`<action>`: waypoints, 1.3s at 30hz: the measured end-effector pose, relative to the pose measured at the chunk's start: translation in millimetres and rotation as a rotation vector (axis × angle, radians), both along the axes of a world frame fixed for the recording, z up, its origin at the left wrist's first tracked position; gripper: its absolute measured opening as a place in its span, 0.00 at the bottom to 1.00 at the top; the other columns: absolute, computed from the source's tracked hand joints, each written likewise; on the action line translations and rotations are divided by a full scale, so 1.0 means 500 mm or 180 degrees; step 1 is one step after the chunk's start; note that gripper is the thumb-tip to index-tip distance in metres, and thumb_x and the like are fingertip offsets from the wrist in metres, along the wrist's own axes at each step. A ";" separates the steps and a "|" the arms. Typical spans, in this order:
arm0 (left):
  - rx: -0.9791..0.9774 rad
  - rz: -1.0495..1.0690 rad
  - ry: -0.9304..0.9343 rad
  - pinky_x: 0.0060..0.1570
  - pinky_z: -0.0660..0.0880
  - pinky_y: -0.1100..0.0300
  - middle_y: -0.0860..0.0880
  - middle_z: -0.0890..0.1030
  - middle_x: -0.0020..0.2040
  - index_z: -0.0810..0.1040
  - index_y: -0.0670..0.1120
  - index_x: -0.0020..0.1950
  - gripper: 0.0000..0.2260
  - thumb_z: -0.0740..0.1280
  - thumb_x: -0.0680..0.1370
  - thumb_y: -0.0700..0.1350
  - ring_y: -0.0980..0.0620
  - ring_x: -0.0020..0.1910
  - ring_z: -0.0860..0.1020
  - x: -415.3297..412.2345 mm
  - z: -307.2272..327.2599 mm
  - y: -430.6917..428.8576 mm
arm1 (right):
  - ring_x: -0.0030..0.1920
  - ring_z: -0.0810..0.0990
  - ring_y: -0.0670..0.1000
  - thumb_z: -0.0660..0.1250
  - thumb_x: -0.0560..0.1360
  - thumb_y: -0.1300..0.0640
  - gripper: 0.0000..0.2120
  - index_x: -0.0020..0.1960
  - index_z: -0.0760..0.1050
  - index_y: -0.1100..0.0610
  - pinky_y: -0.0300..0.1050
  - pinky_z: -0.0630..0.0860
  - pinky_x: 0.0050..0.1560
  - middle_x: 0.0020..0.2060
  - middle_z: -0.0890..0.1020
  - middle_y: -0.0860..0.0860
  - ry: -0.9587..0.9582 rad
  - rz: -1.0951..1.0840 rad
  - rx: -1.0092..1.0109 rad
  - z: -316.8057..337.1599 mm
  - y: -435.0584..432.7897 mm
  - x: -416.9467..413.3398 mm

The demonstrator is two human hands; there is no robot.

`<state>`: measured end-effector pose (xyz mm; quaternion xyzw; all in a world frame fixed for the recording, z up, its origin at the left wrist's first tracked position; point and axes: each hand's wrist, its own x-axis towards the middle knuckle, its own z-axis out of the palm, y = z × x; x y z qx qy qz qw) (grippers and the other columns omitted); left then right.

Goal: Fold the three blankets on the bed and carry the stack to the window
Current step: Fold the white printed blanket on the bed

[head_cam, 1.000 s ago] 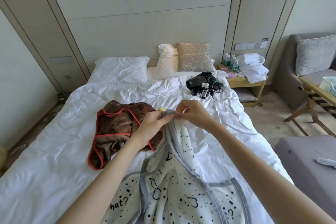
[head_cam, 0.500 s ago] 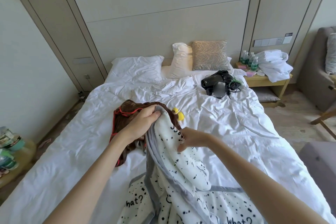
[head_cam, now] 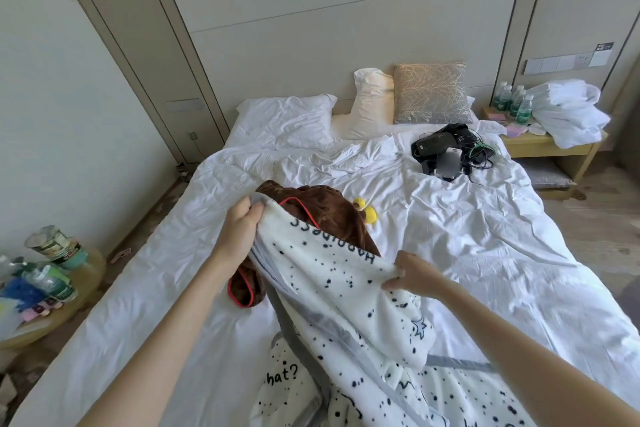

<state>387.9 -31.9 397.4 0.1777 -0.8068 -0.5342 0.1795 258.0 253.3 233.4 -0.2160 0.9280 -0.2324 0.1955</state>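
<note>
A white blanket (head_cam: 332, 281) with black speckles, printed words and a grey border hangs in front of me over the bed (head_cam: 467, 246). My left hand (head_cam: 240, 224) grips its grey-edged corner, raised at the left. My right hand (head_cam: 412, 276) pinches the blanket's edge lower down at the right. Behind the white blanket lies a crumpled brown blanket (head_cam: 322, 215) with red trim, partly hidden by it. A small yellow piece (head_cam: 367, 210) shows beside the brown blanket. A third blanket is not plainly visible.
A heap of black devices and cables (head_cam: 448, 151) lies near the pillows (head_cam: 287, 114). At the right stands a bedside table (head_cam: 550, 147) with bottles and white bedding. A round table (head_cam: 62, 305) with bottles and a cup stands at the left.
My hands have parted along the white blanket's edge: the left moved left and up with the corner, the right slid down and right. My view turned left, showing the round table.
</note>
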 end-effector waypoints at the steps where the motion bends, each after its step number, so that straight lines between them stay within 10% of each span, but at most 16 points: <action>1: -0.0010 0.0196 -0.0058 0.38 0.66 0.59 0.48 0.71 0.36 0.68 0.44 0.41 0.11 0.58 0.83 0.44 0.51 0.38 0.71 -0.005 -0.008 -0.017 | 0.46 0.72 0.51 0.75 0.70 0.47 0.19 0.51 0.72 0.57 0.43 0.68 0.42 0.46 0.72 0.48 -0.0038 -0.0188 -0.0303 0.012 0.006 -0.010; 6: -0.0296 0.0673 -0.0308 0.32 0.62 0.57 0.52 0.66 0.33 0.64 0.49 0.37 0.13 0.58 0.82 0.48 0.52 0.32 0.67 -0.026 -0.024 -0.054 | 0.35 0.74 0.51 0.70 0.74 0.59 0.10 0.44 0.78 0.68 0.42 0.67 0.36 0.35 0.77 0.56 -0.0128 -0.0416 -0.1284 0.144 0.033 -0.042; 15: -0.0996 -0.1833 -0.0408 0.57 0.68 0.72 0.56 0.73 0.52 0.75 0.63 0.64 0.32 0.77 0.62 0.65 0.62 0.55 0.75 -0.093 0.005 0.113 | 0.25 0.71 0.38 0.68 0.73 0.63 0.13 0.32 0.73 0.50 0.30 0.65 0.27 0.27 0.74 0.43 0.0430 0.0476 -0.1399 0.346 -0.052 0.036; 18: -0.1209 -0.2061 -0.0415 0.53 0.73 0.64 0.55 0.75 0.51 0.79 0.61 0.53 0.17 0.78 0.67 0.56 0.59 0.51 0.77 -0.110 -0.005 0.139 | 0.25 0.70 0.38 0.69 0.71 0.62 0.12 0.33 0.73 0.49 0.31 0.65 0.28 0.27 0.74 0.42 0.0474 0.0533 -0.1515 0.363 -0.063 0.051; 21: -0.1546 -0.1923 -0.0235 0.44 0.75 0.54 0.52 0.81 0.42 0.78 0.58 0.45 0.07 0.74 0.72 0.48 0.53 0.42 0.80 -0.112 -0.019 0.142 | 0.27 0.68 0.39 0.73 0.70 0.59 0.09 0.36 0.73 0.57 0.32 0.64 0.29 0.30 0.73 0.46 0.0487 0.0453 -0.1608 0.349 -0.043 0.047; 24: -0.1763 -0.1451 0.0093 0.33 0.64 0.56 0.53 0.69 0.30 0.63 0.58 0.33 0.19 0.73 0.72 0.48 0.52 0.29 0.67 -0.114 -0.030 0.140 | 0.30 0.70 0.44 0.76 0.69 0.54 0.11 0.38 0.73 0.54 0.36 0.65 0.32 0.32 0.74 0.46 0.0290 0.0339 -0.1471 0.298 -0.011 0.038; 29: -0.1866 -0.0990 0.0444 0.31 0.67 0.53 0.55 0.68 0.30 0.65 0.51 0.41 0.14 0.71 0.72 0.45 0.49 0.30 0.72 -0.123 -0.030 0.113 | 0.27 0.74 0.43 0.74 0.71 0.53 0.12 0.42 0.77 0.60 0.30 0.66 0.32 0.31 0.79 0.45 0.0294 0.0181 -0.0894 0.159 0.039 0.034; 34: -0.1749 -0.0589 0.0714 0.28 0.64 0.57 0.54 0.65 0.29 0.63 0.53 0.40 0.16 0.71 0.71 0.44 0.56 0.27 0.65 -0.129 -0.022 0.078 | 0.31 0.83 0.43 0.70 0.73 0.63 0.13 0.41 0.76 0.45 0.36 0.77 0.36 0.38 0.83 0.42 0.0169 -0.0024 -0.0603 0.041 0.075 0.057; 39: -0.2001 -0.0980 0.0805 0.28 0.64 0.70 0.59 0.69 0.33 0.65 0.54 0.43 0.17 0.73 0.73 0.41 0.59 0.29 0.69 -0.120 -0.023 0.050 | 0.48 0.79 0.45 0.66 0.71 0.68 0.24 0.64 0.70 0.51 0.42 0.80 0.45 0.55 0.78 0.46 0.0263 -0.0632 -0.0859 -0.015 0.067 0.058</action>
